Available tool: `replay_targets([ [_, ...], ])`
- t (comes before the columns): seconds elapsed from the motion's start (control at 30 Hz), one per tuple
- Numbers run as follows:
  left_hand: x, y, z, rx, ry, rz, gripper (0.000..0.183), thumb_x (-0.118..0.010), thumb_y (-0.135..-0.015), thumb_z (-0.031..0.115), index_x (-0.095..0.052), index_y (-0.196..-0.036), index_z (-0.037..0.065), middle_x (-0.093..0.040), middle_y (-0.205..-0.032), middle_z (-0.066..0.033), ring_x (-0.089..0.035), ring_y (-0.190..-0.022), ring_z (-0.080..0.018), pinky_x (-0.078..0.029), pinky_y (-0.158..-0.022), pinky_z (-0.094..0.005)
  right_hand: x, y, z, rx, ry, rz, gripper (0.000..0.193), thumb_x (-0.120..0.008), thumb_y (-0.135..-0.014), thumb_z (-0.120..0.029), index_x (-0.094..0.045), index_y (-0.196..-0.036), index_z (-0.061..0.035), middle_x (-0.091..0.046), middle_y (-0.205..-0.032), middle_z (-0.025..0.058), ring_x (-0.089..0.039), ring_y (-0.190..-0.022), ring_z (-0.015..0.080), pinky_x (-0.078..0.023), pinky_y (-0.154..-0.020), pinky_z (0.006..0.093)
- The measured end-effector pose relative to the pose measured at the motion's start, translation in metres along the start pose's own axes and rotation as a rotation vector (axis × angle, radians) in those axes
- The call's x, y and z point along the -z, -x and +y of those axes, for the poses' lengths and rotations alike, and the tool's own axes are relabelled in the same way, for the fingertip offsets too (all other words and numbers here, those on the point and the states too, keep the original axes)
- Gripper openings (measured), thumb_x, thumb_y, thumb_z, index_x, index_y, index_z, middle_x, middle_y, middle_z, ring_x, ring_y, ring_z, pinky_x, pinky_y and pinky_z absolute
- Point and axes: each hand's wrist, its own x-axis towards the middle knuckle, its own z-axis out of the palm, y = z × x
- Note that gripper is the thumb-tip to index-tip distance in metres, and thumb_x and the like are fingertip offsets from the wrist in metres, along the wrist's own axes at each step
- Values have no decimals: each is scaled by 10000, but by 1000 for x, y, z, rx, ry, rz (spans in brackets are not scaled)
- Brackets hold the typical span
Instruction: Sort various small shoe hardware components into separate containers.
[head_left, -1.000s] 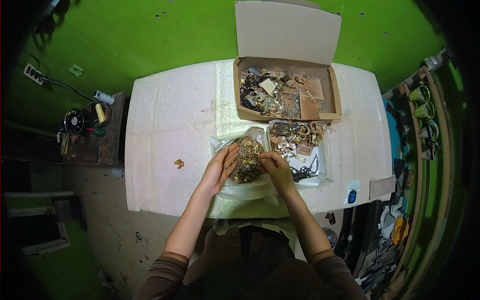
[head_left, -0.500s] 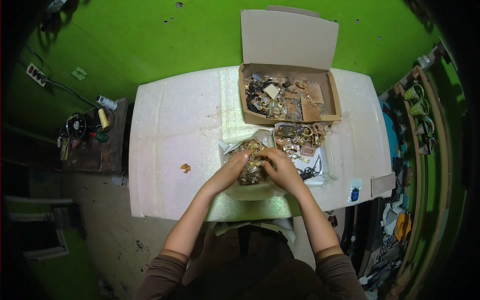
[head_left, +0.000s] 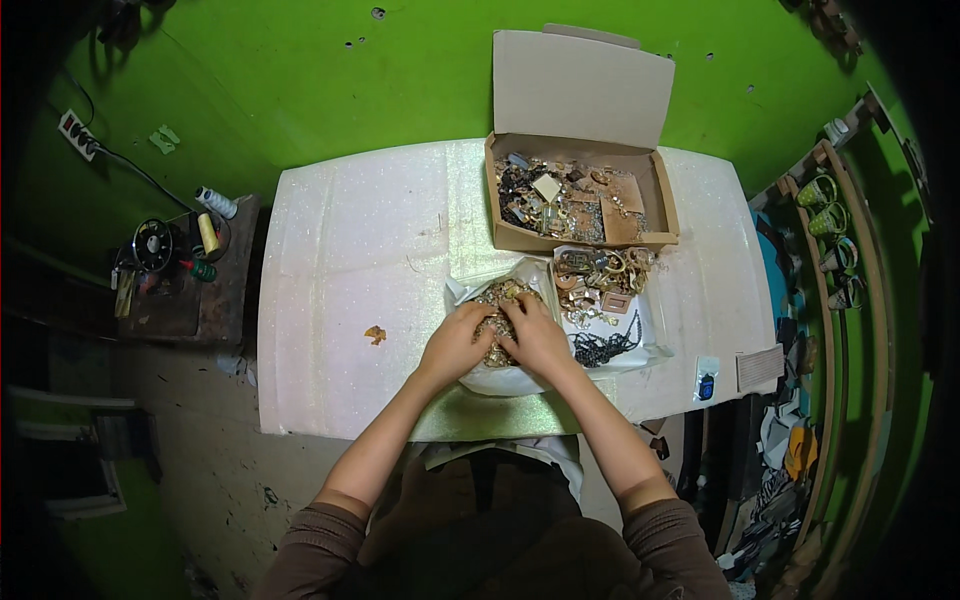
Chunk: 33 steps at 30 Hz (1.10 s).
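half a second ago both hands met over the top of the heap; now they are a little apart, with the fingers down in it. the left hand presses into its left side and the right hand into its right, a narrow strip of pieces showing between the thumbs. this looks like handling the heap as a mass rather than picking out one piece. the thumbs stand off from the fingers, but the fingertips are buried, so i cannot tell whether either hand grips anything.

the heap of small gold-toned metal pieces lies in a plastic-lined tray near the front edge of the surface. just to its right is a white tray with a rose-coloured buckle and a black beaded chain; behind stands an open cardboard box. these seem to limit movement right and back. the widest room runs left, where a brown scrap lies; the near edge leaves only a short margin toward the body.
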Motion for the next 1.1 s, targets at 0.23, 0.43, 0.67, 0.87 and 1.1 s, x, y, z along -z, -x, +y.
replay_targets([
  [0.23,9,2,-4,118,189,56,314,-471,-795,180,-536,-1045,2,-519,-1082,-173,-510,-981,-319,-392,-861,-345,-19,-8,-10,72,-86,1,282,-603,-693,-79,-548,-961,-10,-508,-1004,164,-483,-925,344,-425,-789,390],
  [0.43,6,6,-9,89,146,58,317,-474,-790,159,-524,-1060,0,-515,-1082,-176,-513,-974,-319,-400,-850,-342,-1,-9,6,46,-86,130,247,-584,-707,-83,-579,-950,-37,-540,-980,155,-515,-926,315,-418,-819,369],
  [0.67,-6,6,-9,-174,-102,1,334,-497,-762,155,-522,-1055,-3,-502,-1107,-172,-497,-990,-320,-392,-874,-350,17,-2,-2,50,-58,-164,262,-568,-702,-97,-582,-960,-51,-547,-983,121,-510,-931,302,-426,-815,373],
  [0.87,3,-3,-7,-214,-544,-448,321,-513,-745,164,-543,-1032,22,-527,-1048,-155,-506,-990,-266,-402,-854,-339,25,8,7,206,77,-352,244,-528,-694,-53,-590,-930,-47,-543,-967,125,-513,-920,297,-435,-788,365],
  [1.1,-11,-8,-16,-421,-386,33,229,-526,-736,189,-580,-895,34,-539,-999,-110,-499,-966,-260,-386,-858,-362,12,-15,14,226,57,-53,271,-494,-687,4,-581,-937,-51,-541,-960,106,-517,-920,283,-437,-797,351],
])
